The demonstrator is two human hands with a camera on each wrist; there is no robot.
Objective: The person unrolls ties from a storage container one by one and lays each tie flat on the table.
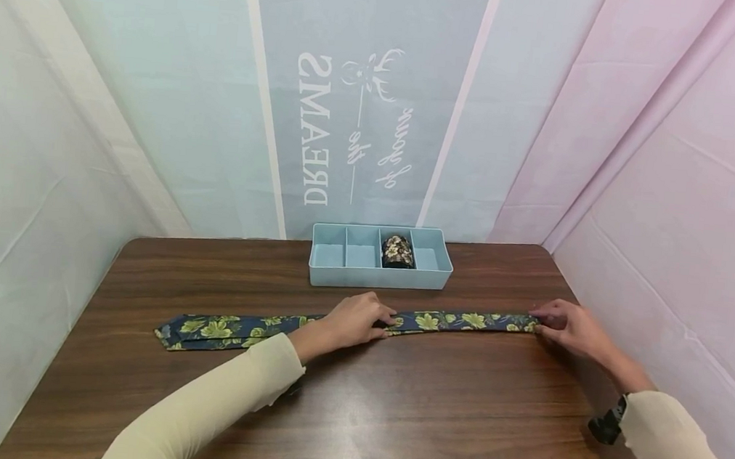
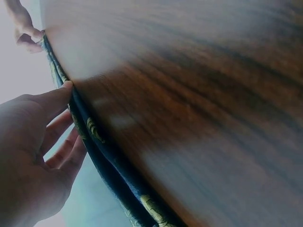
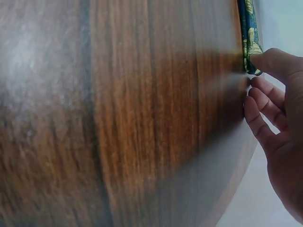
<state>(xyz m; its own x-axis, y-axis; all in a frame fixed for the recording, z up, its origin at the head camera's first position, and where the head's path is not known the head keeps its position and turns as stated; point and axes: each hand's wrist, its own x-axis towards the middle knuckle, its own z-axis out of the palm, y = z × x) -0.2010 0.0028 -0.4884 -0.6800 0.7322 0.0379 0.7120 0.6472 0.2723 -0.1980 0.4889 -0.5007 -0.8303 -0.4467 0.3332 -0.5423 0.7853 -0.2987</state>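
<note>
A navy necktie [image 1: 216, 329] with yellow-green flowers lies stretched across the table, its pointed wide end at the left. Near its middle, my left hand [image 1: 353, 321] grips it by the edges, thumb on the near side and fingers on the far side. Two layers of the necktie [image 2: 111, 161] show in the left wrist view, below the left hand [image 2: 33, 142]. At the tie's right end, my right hand [image 1: 572, 327] pinches it between thumb and fingers. The right wrist view has the thumb of the right hand [image 3: 279, 104] against the end of the necktie [image 3: 249, 28].
Behind the tie, a light blue divided box [image 1: 376, 280] stands near the back of the wooden table [image 1: 351, 418]. One of its compartments holds a rolled dark floral piece [image 1: 398, 252]. Printed cloth [image 1: 367, 11] hangs behind the table, and pale cloth walls flank both sides.
</note>
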